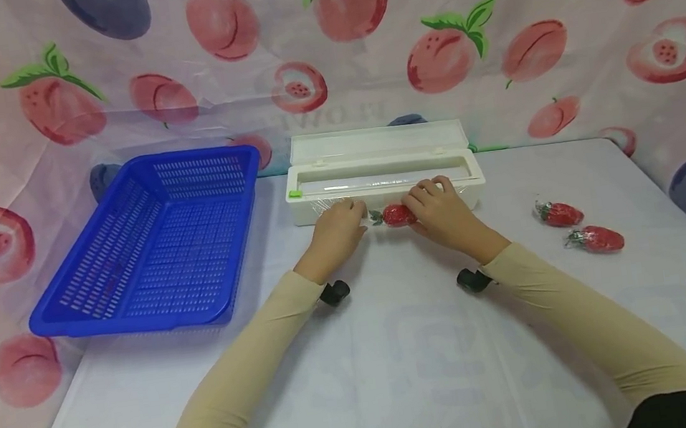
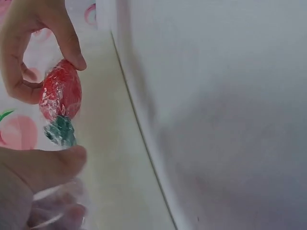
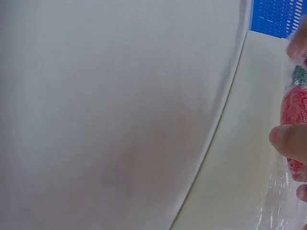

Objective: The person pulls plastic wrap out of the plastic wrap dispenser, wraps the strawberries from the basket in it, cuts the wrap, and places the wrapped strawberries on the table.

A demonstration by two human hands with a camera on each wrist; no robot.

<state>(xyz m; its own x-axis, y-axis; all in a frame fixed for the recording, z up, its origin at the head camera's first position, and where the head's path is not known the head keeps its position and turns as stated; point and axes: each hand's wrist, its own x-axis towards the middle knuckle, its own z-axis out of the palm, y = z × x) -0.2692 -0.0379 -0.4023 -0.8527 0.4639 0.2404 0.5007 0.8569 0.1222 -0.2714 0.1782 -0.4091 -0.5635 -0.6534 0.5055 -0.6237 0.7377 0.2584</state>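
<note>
A red strawberry (image 1: 397, 215) with a green leafy top is wrapped in clear plastic film, in front of a white film dispenser (image 1: 303, 210) whose lid (image 1: 376, 143) stands raised. The right hand (image 1: 445, 216) grips the strawberry's red end between thumb and curled fingers. At the leafy end, the left hand (image 1: 337, 234) pinches the film; its thumb (image 2: 67, 163) lies beside the green leaves in the left wrist view. Film stretches from the dispenser's front to the strawberry. Only part of the right hand shows at the edge of the right wrist view, its thumb (image 3: 290, 139) on the strawberry.
A blue perforated basket (image 1: 225, 309) stands at the left of the white-covered table (image 1: 413, 349). Two film-wrapped strawberries, one nearer the back (image 1: 561, 214) and one nearer the front (image 1: 600, 239), lie at the right. A fruit-printed cloth (image 1: 363, 67) hangs behind.
</note>
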